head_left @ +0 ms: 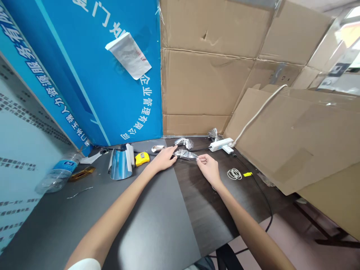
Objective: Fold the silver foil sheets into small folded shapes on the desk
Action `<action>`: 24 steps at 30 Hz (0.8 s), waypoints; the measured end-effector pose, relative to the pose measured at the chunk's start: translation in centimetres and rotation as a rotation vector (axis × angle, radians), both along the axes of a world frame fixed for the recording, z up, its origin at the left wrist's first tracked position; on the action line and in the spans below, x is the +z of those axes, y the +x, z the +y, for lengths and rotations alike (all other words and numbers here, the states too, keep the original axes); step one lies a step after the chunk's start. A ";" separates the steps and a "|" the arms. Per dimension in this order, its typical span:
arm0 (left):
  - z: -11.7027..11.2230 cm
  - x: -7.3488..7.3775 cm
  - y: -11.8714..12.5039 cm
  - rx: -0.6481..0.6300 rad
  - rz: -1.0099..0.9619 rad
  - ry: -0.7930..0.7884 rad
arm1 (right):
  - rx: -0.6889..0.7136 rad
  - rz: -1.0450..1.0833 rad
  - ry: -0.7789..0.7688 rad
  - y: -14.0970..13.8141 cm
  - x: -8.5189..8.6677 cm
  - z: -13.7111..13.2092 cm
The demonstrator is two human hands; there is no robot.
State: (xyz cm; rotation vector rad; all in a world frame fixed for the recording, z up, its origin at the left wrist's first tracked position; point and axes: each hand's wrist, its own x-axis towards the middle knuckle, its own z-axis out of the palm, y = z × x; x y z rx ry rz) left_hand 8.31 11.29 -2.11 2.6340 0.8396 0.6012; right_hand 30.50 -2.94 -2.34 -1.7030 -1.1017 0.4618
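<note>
tape measure (142, 159) left of foil (184, 154)

Walls: blue printed banner (112, 86) leaning at left, beside flattened cardboard sheets (205, 82) stacked up at centre and right.
Left edge: pale printed board (25, 157) with dark lettering.
Furniture: dark wood table (208, 221) on a dark metal frame (323, 228).
Floor: pinkish tile (298, 251).
Light: bright window (353, 33), far upper right, partly hidden.

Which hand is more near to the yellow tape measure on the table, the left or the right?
Left. The left hand lies close beside the yellow tape measure, on its right side in view. The right hand is farther away, beyond the foil strip.
</note>
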 end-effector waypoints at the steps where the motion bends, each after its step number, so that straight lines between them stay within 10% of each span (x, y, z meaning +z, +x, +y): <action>1: 0.2 0.1 0.1 -0.001 0.004 -0.019 | -0.006 -0.019 -0.001 0.0 0.0 -0.1; 24: -0.4 1.7 2.2 -0.054 -0.162 -0.192 | -0.084 -0.101 -0.080 0.0 0.5 -0.2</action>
